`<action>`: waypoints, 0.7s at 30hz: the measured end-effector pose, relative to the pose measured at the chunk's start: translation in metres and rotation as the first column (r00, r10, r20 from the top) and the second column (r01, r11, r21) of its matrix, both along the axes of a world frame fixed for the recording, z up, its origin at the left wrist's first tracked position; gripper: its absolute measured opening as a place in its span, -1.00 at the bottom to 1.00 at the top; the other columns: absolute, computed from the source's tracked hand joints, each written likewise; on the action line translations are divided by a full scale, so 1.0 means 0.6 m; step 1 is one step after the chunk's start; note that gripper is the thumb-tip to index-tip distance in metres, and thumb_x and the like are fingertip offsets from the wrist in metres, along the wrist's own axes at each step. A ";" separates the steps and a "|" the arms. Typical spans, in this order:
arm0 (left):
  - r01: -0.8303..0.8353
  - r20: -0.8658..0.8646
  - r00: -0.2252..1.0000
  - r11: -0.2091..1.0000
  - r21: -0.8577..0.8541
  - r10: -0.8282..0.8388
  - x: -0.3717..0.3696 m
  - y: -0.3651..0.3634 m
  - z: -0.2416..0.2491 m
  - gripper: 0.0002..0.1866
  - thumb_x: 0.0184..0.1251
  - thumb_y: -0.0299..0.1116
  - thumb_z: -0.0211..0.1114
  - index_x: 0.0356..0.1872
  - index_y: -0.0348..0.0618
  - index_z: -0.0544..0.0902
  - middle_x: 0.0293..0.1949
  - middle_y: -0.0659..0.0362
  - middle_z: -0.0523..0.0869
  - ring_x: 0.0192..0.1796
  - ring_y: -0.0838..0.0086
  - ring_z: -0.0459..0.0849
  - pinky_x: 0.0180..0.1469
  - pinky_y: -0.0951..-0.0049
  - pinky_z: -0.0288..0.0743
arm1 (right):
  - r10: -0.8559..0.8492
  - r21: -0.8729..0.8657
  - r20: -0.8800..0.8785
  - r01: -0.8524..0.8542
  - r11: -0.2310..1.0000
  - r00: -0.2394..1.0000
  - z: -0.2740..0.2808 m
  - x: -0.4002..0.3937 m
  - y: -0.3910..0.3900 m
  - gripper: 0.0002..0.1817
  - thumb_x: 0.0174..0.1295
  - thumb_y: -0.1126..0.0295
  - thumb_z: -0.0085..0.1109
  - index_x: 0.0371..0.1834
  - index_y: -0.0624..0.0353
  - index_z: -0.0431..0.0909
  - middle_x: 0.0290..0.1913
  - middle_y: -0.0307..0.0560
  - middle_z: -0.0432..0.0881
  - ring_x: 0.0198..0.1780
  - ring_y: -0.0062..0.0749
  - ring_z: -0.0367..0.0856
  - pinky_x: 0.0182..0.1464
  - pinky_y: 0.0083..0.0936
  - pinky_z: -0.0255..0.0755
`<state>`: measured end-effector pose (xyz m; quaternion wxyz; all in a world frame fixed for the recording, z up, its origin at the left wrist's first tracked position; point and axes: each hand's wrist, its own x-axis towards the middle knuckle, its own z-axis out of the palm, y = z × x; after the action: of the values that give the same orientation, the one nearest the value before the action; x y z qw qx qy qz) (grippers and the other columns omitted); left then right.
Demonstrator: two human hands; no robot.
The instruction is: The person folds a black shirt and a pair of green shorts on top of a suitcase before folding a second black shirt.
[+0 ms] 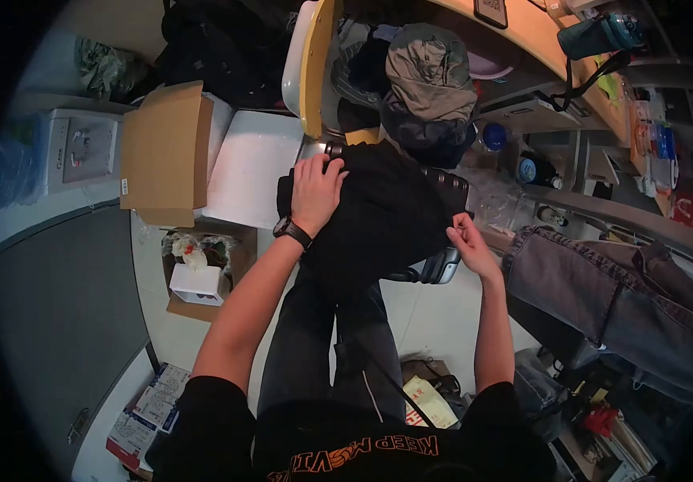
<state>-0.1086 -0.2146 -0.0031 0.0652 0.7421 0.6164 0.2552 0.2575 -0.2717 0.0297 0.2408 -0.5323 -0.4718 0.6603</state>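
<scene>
A black garment (387, 209) lies crumpled over a suitcase (443, 267), whose grey corner and dark ribbed edge stick out at the right. My left hand (315, 193), with a watch on its wrist, rests on the garment's left part, palm down and thumb apart from the fingers. At the opposite side, my right hand (472, 243) has its thumb and fingers pinched together on the garment's right edge. The cloth covers most of the suitcase, and its lower end hangs near my knees.
An open cardboard box (166, 153) and a white foam box (254, 169) stand at the left, beside a water dispenser (81, 153). Clothes are piled on a chair (313, 72) ahead. Grey jeans (603, 297) hang at the right, below a wooden desk (523, 40).
</scene>
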 end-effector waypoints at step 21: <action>0.805 0.023 0.585 0.577 -0.135 -0.811 0.194 0.122 0.032 -0.80 0.22 -0.21 0.45 -0.23 -0.01 0.67 0.11 0.14 0.64 0.33 0.20 0.51 0.49 0.18 0.27 | -0.315 0.214 0.314 0.257 0.942 0.896 -0.034 -0.038 -0.078 -0.38 0.29 0.37 0.45 0.36 0.17 0.36 -0.08 -0.10 0.68 -0.07 -0.54 0.60 0.01 -0.55 0.46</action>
<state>0.0078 -0.1415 0.0160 0.2100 0.9403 0.2276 0.1414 0.2348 -0.3183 0.0090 0.2932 -0.6809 -0.4767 0.4723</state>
